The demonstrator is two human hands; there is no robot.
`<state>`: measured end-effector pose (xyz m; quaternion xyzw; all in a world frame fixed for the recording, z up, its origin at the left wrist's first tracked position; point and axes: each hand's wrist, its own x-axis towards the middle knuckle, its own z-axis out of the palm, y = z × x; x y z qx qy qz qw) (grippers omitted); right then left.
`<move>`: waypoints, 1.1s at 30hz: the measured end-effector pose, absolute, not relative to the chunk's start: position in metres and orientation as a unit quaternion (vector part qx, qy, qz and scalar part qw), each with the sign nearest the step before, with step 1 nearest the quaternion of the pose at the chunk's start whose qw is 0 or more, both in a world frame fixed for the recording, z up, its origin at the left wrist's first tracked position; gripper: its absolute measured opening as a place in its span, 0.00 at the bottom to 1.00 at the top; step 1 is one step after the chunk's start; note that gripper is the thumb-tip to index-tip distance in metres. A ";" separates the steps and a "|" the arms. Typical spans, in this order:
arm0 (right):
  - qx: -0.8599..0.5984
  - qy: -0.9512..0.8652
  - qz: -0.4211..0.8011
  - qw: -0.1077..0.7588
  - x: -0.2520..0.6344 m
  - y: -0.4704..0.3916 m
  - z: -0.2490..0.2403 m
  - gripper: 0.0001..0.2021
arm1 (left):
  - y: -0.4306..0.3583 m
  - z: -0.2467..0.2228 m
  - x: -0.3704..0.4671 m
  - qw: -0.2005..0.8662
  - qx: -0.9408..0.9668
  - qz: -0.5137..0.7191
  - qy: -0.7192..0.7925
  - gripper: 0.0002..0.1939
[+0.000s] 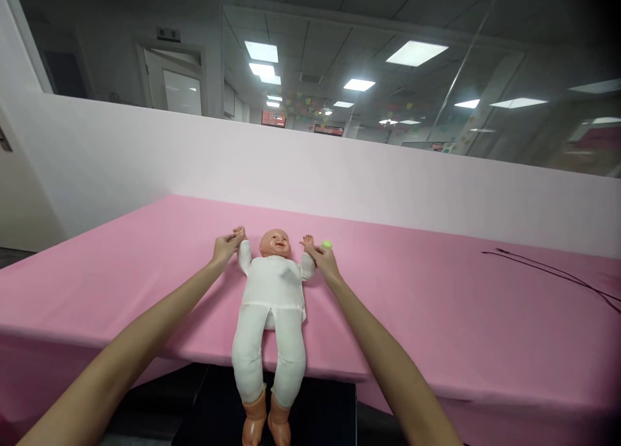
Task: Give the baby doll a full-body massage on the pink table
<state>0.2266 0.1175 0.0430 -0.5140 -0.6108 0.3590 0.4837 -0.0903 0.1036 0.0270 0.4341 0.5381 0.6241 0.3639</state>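
Bare forearms are slanting inward
Bare left hand and bare right hand are gripping (fingers curling in).

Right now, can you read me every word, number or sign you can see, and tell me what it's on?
No text can be read.
Sign over the door: too small and blurred to read.
Red panels behind the glass: too blurred to read.
Doll's white clothes: no writing shows.
Pink cloth: no writing shows.
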 end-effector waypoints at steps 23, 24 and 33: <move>-0.317 -0.777 0.463 0.287 0.288 0.044 0.010 0.14 | 0.014 0.003 -0.125 0.365 0.787 0.393 0.305 0.10; -0.321 -0.772 0.462 0.295 0.287 0.045 0.009 0.15 | 0.015 0.003 -0.124 0.367 0.777 0.401 0.316 0.12; -0.494 -0.573 0.449 0.475 0.236 0.131 0.032 0.18 | 0.099 0.019 -0.093 0.416 0.485 0.579 0.507 0.27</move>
